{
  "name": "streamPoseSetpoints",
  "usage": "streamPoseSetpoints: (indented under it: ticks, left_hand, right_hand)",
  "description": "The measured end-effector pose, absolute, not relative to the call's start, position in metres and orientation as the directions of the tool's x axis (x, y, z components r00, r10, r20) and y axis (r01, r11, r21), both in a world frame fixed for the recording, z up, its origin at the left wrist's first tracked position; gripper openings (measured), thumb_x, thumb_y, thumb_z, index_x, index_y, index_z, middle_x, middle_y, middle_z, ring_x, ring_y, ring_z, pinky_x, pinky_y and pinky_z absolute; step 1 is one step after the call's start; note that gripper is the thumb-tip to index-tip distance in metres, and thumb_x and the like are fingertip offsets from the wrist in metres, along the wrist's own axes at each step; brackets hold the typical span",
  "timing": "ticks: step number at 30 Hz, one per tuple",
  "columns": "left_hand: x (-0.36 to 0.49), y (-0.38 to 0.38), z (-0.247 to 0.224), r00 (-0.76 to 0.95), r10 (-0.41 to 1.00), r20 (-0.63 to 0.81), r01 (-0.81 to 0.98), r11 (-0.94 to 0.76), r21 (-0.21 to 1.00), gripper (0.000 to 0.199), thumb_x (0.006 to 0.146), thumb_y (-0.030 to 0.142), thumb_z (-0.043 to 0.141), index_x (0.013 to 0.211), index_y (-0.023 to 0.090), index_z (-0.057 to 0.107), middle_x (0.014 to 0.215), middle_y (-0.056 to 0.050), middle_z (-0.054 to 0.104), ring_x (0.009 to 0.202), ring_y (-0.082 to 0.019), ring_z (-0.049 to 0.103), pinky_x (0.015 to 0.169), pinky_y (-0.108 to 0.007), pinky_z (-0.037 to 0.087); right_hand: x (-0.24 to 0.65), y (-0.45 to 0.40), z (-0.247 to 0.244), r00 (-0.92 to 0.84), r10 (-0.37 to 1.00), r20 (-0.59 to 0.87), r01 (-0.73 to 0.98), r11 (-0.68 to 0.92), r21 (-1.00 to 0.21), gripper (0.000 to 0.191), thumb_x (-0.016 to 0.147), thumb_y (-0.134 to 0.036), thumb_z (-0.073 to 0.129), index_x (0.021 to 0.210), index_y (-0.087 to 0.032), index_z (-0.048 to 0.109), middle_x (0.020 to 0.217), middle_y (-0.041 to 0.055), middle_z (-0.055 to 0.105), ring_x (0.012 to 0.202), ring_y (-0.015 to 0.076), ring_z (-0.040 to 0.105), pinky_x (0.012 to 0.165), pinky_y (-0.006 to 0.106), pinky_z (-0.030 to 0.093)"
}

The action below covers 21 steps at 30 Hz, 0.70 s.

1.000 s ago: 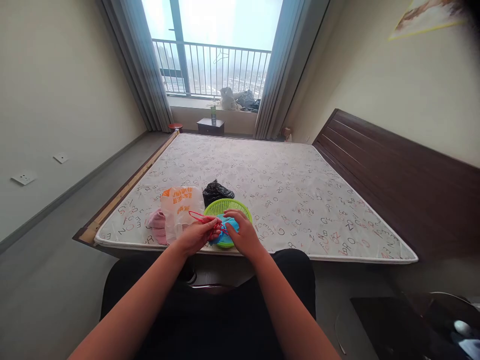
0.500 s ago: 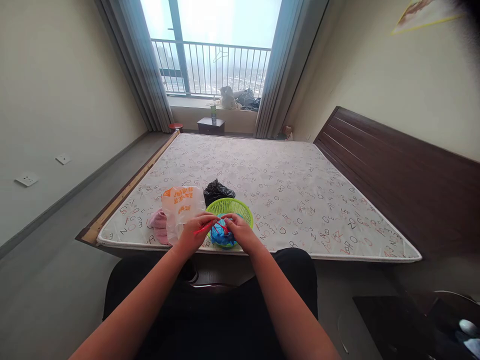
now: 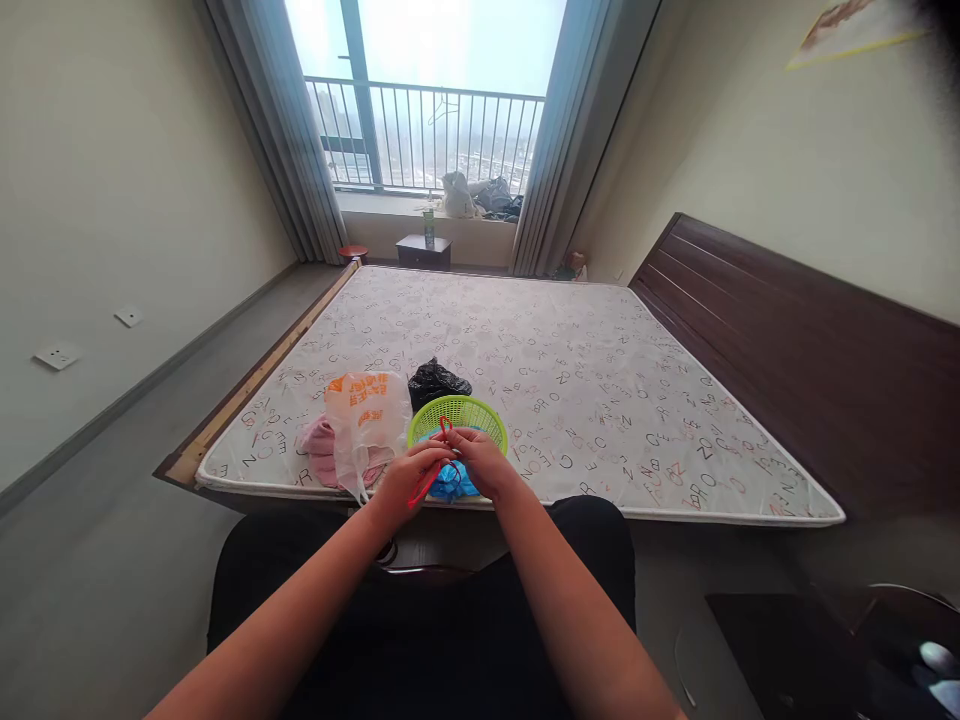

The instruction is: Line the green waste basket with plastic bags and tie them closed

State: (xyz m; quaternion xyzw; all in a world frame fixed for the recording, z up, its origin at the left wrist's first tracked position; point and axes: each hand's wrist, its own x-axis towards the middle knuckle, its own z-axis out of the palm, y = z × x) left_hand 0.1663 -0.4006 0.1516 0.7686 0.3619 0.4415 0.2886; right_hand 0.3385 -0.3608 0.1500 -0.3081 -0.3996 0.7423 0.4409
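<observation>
Both hands meet over the near side of a lime-green plastic basket (image 3: 491,425) on the bed. My left hand (image 3: 409,483) is closed on a thin red cord (image 3: 425,487), which hangs below its fingers. My right hand (image 3: 480,458) pinches the same cord, and a small red loop sticks up above the fingertips. Crumpled blue plastic (image 3: 457,485) lies in the basket under the hands, partly hidden by them. To the left, a white plastic bag with orange print (image 3: 367,405) rests on a pink cloth (image 3: 321,452). A black plastic bag (image 3: 437,382) sits behind the basket.
The letter-patterned mattress (image 3: 585,380) stretches ahead, with a dark wooden headboard (image 3: 780,310) on the right and a wooden bed rail (image 3: 262,378) on the left. A small nightstand (image 3: 424,253) stands by the window. A dark table (image 3: 817,655) is at lower right.
My hands have drawn slightly closer together and tilted. A red loop now stands up above the fingertips, and the cord's other part hangs lower from my left hand.
</observation>
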Motion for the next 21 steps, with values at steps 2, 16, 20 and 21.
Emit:
streamPoseSetpoints:
  ticks: [2,16,20,21]
  left_hand:
    - [0.162,-0.400,0.146,0.253,0.853,0.456,0.356,-0.520,0.776,0.029,0.104,0.036,0.050,0.095,0.023,0.074,0.126,-0.010,0.073,0.131,-0.026,0.060,0.116,-0.047,0.045]
    - [0.139,-0.389,0.098,-0.017,0.961,0.277,0.610,-0.209,0.764,0.051,0.086,0.038,0.064,0.134,0.022,0.059,0.150,-0.014,0.058,0.145,-0.031,0.048,0.121,-0.052,0.036]
    - [0.173,-0.394,0.119,0.253,0.911,0.327,0.742,-0.399,0.538,0.079,0.083,0.038,0.074,0.155,0.025,0.042,0.164,-0.013,0.041,0.157,-0.035,0.024,0.125,-0.058,0.026]
    - [0.182,-0.392,0.121,0.302,0.912,0.277,0.761,-0.406,0.507,0.080,0.082,0.039,0.076,0.154,0.026,0.045,0.161,-0.013,0.046,0.155,-0.037,0.028,0.124,-0.060,0.027]
  right_hand:
    - [0.353,-0.349,0.147,-0.260,0.958,-0.118,-0.497,-0.237,-0.834,0.032,0.076,-0.050,0.085,0.080,-0.020,0.074,0.087,0.0026,0.072,0.077,0.0142,0.062,0.068,0.026,0.048]
    - [0.398,-0.355,0.131,0.085,0.978,-0.190,-0.386,-0.143,-0.911,0.040,0.073,-0.057,0.081,0.087,-0.021,0.072,0.098,0.0050,0.073,0.083,0.0170,0.066,0.065,0.024,0.051]
    - [0.384,-0.374,0.170,-0.122,0.992,-0.026,-0.223,-0.053,-0.973,0.037,0.088,-0.056,0.070,0.098,-0.021,0.076,0.103,0.0065,0.075,0.092,0.0196,0.069,0.077,0.031,0.055]
    - [0.382,-0.379,0.183,-0.166,0.986,0.030,-0.197,-0.003,-0.980,0.035,0.090,-0.055,0.068,0.097,-0.022,0.076,0.105,0.0064,0.075,0.093,0.0198,0.069,0.081,0.032,0.056]
